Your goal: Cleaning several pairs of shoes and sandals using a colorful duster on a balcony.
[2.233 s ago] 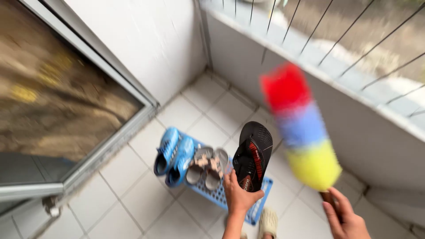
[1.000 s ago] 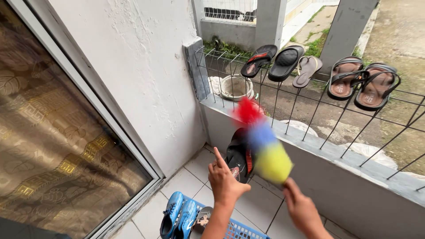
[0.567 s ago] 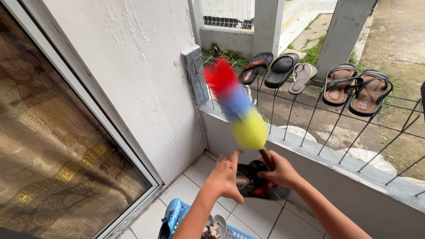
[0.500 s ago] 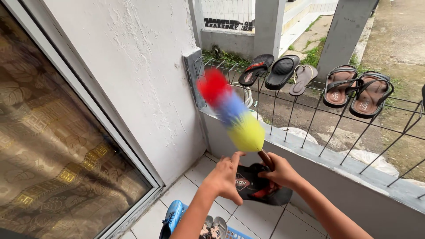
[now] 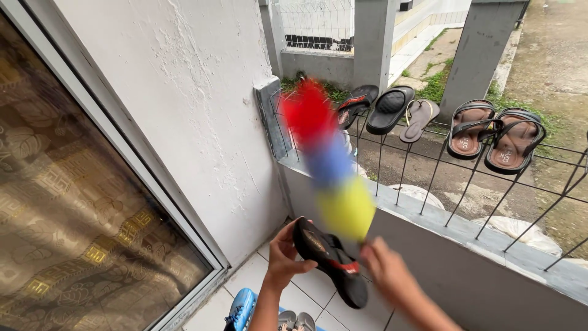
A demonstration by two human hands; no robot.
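Holding the black flip-flop (image 5: 331, 260) steady in the left hand (image 5: 283, 256), fingers curled round its heel end, beside the low wall (image 5: 465, 270), helps; right hand (image 5: 386, 276) is blurred, apparently closed on the duster (image 5: 331, 165) handle. Short, light strokes probably work best.

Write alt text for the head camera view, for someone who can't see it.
On a tiled porch, the left hand holds up a black flip-flop with red straps, while the blurred right hand holds a red, blue and yellow feather duster over it. Five more sandals sit on the metal railing spikes above the low wall.
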